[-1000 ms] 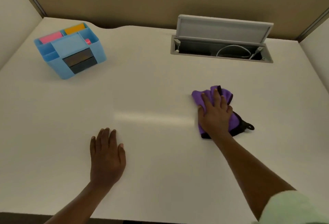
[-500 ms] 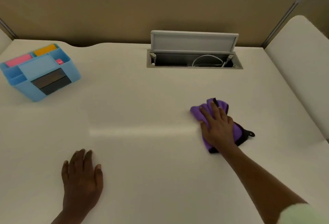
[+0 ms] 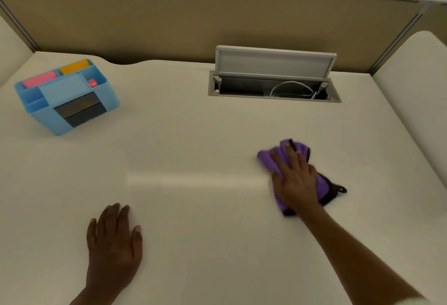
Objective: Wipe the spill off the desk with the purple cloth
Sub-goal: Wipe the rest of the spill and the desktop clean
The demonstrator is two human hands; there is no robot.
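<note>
A purple cloth with a black edge and loop lies bunched on the white desk, right of centre. My right hand presses flat on top of the cloth, fingers spread toward the far side, covering its middle. My left hand rests palm down on the bare desk near the front left, fingers apart and holding nothing. I see no distinct spill; only a pale glossy band runs across the desk left of the cloth.
A blue desk organiser with pink and orange items stands at the back left. An open cable hatch with its lid raised and a white cable inside sits at the back centre-right. A tan partition wall rises behind the desk.
My view has tilted up and shifted. The right hand stays pressed on the cloth at about the same spot on the desk. The left hand stays flat on the desk.
</note>
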